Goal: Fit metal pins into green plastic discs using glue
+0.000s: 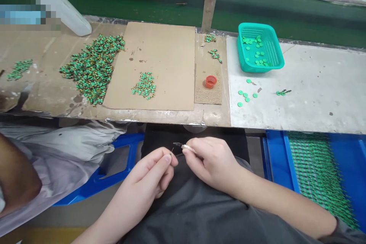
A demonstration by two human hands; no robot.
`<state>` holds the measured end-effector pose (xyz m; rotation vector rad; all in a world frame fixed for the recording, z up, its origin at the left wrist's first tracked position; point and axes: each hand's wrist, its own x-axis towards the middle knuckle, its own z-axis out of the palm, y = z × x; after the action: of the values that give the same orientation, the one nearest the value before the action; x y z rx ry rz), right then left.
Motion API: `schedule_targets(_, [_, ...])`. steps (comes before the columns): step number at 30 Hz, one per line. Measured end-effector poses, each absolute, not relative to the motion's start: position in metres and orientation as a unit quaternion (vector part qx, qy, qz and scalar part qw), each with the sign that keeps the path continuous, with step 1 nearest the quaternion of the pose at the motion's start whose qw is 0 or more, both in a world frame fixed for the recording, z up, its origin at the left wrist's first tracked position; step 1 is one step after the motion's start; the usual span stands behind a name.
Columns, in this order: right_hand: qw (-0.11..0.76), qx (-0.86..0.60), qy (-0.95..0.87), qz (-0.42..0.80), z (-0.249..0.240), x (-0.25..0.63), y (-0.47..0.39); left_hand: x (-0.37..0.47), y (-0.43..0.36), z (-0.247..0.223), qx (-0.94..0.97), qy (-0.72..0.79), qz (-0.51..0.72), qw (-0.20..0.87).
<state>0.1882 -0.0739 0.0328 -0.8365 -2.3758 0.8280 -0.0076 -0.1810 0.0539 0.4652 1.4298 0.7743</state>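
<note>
Just past the bench's front edge, above my lap, my left hand (pixel 157 171) pinches a tiny thin metal piece (pixel 172 151) between thumb and forefinger. The kind of piece is too small to make out. Facing it, my right hand (pixel 210 162) is closed around a small tool with a whitish handle (pixel 188 148) and a dark, narrow tip (pixel 177 144). That tip points left, close to the metal piece; whether they touch I cannot tell. On the bench ahead lie a small pile of green-and-gold pieces (pixel 144 85) and a small red cup (pixel 211 81).
A big heap of green-and-gold pieces (pixel 94 66) lies left of a cardboard sheet (pixel 166 53). To the right are a turquoise basket (pixel 259 69) with green discs and several loose discs (pixel 247 100). A blue tray (pixel 294 177) holds rows of green pieces. Another person's sleeve (pixel 65 141) is at left.
</note>
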Motion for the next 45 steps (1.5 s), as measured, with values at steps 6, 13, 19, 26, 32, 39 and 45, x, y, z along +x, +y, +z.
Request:
schedule_targets(6, [0.251, -0.256, -0.869, 0.341, 0.035, 0.188, -0.074, -0.011, -0.180, 0.048, 0.206, 0.624, 0.359, 0.663])
schedule_targets(13, [0.246, -0.235, -0.882, 0.326, 0.030, 0.189, -0.073, -0.011, -0.177, 0.047, 0.194, 0.593, 0.363, 0.692])
schedule_targets(19, [0.258, -0.320, -0.846, 0.339, 0.027, 0.190, -0.069, -0.008, -0.173, 0.054, 0.168, 0.569, 0.362, 0.719])
schedule_targets(26, [0.249, -0.289, -0.834, 0.398, 0.031, 0.192, -0.069, -0.007, -0.175, 0.049, 0.142, 0.572, 0.372, 0.717])
schedule_targets(32, [0.239, -0.245, -0.862, 0.375, 0.032, 0.190, -0.073, -0.007, -0.177, 0.045, 0.155, 0.576, 0.371, 0.712])
schedule_targets(39, [0.229, -0.318, -0.866, 0.310, 0.030, 0.191, -0.070, -0.006, -0.175, 0.049, 0.174, 0.578, 0.351, 0.716])
schedule_targets(45, [0.220, -0.275, -0.877, 0.327, 0.038, 0.191, -0.075, -0.004, -0.178, 0.051, 0.188, 0.599, 0.352, 0.695])
